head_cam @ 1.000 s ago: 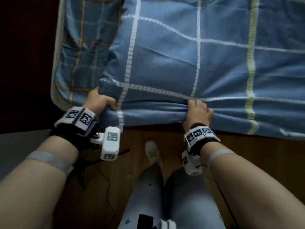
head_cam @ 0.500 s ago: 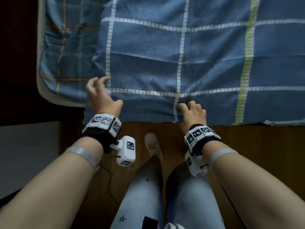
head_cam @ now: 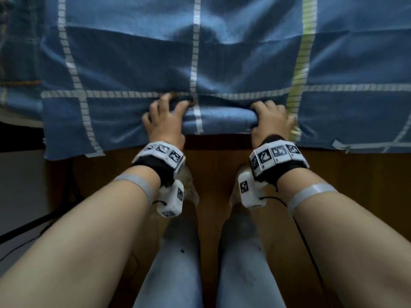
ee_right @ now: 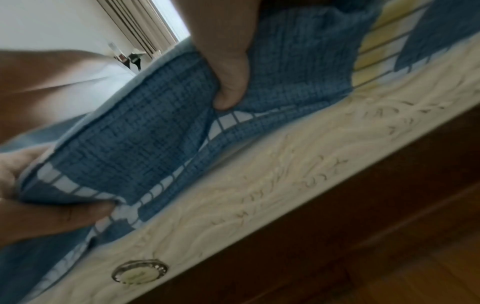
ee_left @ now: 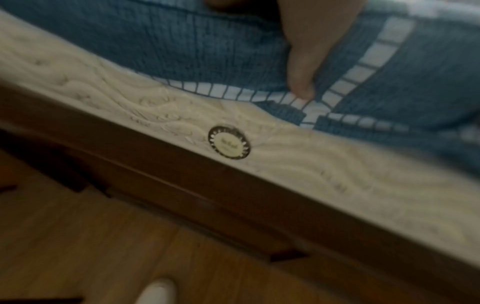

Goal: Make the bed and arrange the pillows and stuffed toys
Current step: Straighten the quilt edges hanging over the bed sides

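Observation:
A blue checked blanket (head_cam: 222, 63) with white and yellow-green stripes covers the bed and hangs over its near edge. My left hand (head_cam: 163, 121) and my right hand (head_cam: 270, 121) each grip a bunched fold of the blanket's near edge, about a forearm apart, with a raised roll of cloth (head_cam: 220, 121) between them. In the left wrist view my thumb (ee_left: 302, 78) presses on the blanket (ee_left: 207, 51) above the cream mattress side (ee_left: 311, 160). In the right wrist view my right thumb (ee_right: 231, 82) pinches the blanket (ee_right: 145, 127). No pillows or stuffed toys are in view.
The dark wooden bed frame (ee_left: 233, 195) runs under the mattress, with wooden floor (head_cam: 222, 174) beneath my legs and feet. A blue plaid sheet (head_cam: 17, 63) shows at the bed's left end. A black cable (head_cam: 26, 227) lies on the grey floor at left.
My left hand let go of the blanket's left corner, opened, and moved right to grip the edge again. My right hand also shifted right. The view moved closer along the bed.

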`<action>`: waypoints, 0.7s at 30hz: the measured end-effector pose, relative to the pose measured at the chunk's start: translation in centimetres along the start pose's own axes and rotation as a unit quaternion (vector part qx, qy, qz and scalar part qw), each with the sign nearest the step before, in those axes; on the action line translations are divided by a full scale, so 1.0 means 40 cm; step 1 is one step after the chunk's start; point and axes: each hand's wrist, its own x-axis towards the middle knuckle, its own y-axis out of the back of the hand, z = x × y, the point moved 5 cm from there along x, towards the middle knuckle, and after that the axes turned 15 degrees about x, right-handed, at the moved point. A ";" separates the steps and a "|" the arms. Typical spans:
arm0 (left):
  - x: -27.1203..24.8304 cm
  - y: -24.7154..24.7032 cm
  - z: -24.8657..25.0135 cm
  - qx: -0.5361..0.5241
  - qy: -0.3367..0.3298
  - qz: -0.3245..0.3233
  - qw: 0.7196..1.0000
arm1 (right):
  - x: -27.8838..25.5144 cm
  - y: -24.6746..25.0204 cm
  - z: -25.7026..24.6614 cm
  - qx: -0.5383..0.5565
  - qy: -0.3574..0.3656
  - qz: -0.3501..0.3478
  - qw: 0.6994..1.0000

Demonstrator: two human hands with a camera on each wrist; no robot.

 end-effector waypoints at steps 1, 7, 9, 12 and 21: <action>0.004 0.011 0.001 -0.007 0.004 0.005 1.000 | 0.001 0.011 -0.003 0.011 0.012 -0.008 1.000; -0.039 0.000 -0.009 -0.009 0.015 -0.010 1.000 | -0.053 0.014 0.006 0.032 0.052 -0.021 0.998; -0.064 -0.038 -0.012 0.021 0.017 -0.047 0.999 | -0.093 -0.031 0.026 0.032 0.065 -0.045 0.996; -0.061 -0.050 0.002 0.044 0.026 -0.091 0.995 | -0.098 -0.049 0.060 0.048 0.073 -0.080 0.993; -0.116 -0.006 0.126 -0.073 0.087 -0.074 0.991 | -0.132 0.085 0.201 -0.004 0.089 -0.101 0.991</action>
